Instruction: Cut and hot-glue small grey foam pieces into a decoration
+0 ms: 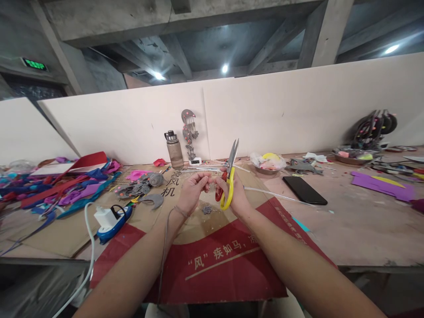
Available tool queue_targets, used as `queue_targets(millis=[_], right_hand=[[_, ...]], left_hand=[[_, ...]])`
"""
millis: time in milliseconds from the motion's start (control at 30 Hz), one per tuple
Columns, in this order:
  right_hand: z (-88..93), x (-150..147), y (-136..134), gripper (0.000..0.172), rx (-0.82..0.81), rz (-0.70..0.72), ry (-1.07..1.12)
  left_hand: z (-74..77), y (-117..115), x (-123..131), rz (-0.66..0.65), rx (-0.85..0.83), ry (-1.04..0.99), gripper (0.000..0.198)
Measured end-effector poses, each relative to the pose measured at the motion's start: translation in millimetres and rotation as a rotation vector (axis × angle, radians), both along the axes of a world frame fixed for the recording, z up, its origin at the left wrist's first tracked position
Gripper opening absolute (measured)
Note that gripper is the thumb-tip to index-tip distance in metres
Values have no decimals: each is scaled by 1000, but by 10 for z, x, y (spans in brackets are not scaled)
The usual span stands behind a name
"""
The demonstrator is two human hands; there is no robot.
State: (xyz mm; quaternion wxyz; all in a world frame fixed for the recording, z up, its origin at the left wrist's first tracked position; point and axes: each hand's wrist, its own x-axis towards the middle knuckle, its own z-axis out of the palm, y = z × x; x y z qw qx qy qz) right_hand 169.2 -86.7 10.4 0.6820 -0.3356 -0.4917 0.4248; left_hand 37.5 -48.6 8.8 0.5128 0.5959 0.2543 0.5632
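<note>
My right hand (233,194) is closed round the yellow and red handles of a pair of scissors (229,176), whose blades point up. My left hand (192,191) is closed in a pinch just left of it, fingertips meeting those of the right hand on something thin that I cannot make out. A thin cord runs from my left wrist down along the forearm. Both hands hover above a red and brown cardboard sheet (212,260) with printed characters. A small grey cut-out piece (207,209) lies on the cardboard below the hands.
A black phone (304,190) lies right of the hands, a grey water bottle (174,149) stands behind. Coloured felt scraps (62,185) pile at the left, near a blue power strip with a white plug (111,218). A metal bowl (267,162) and purple sheet (380,183) sit to the right.
</note>
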Motion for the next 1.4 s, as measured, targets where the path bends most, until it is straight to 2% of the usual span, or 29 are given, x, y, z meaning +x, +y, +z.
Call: queue_targets(millis=[100, 200, 267, 367, 400, 467, 533, 567, 667, 800, 933, 1000, 1067, 1233, 1400], right_hand=[[23, 48, -12, 43, -84, -22, -126], [-19, 66, 56, 44, -161, -30, -246], [-74, 44, 104, 45, -139, -26, -308], [-135, -19, 101, 48, -22, -15, -439], [-138, -37, 79, 50, 18, -21, -485], [-116, -58, 19, 53, 85, -28, -566], [-68, -53, -33, 53, 132, -11, -615], [-39, -43, -51, 51, 149, 0, -626], [41, -6, -78, 36, 157, 15, -566], [111, 32, -100, 17, 52, 24, -387], [124, 108, -67, 17, 54, -253, -465], [115, 150, -24, 19, 64, -332, -454], [101, 170, 18, 21, 39, -288, -402], [58, 126, 57, 32, -98, -40, -239], [27, 114, 52, 34, -63, -10, -174]], left_hand=[[26, -6, -15, 24, 4, -2, 32], [72, -54, -8, -29, -46, -24, 41], [76, -77, 8, -131, -102, -24, 45], [17, -57, 33, -256, -172, -16, 44], [-12, -35, 39, -252, -194, -24, 42], [-60, 18, 45, -160, -238, -69, 38], [-72, 57, 42, -68, -289, -128, 39], [-60, 65, 37, -63, -308, -152, 40], [18, 39, 17, -111, -338, -185, 42], [102, -42, 0, -121, -326, -215, 36], [99, -74, -12, -94, -288, -233, 33], [89, -77, -19, -86, -251, -205, 33], [85, -86, -18, -90, -216, -182, 32], [94, -142, 20, -124, -171, -130, 31], [80, -147, 30, -105, -130, -70, 28]])
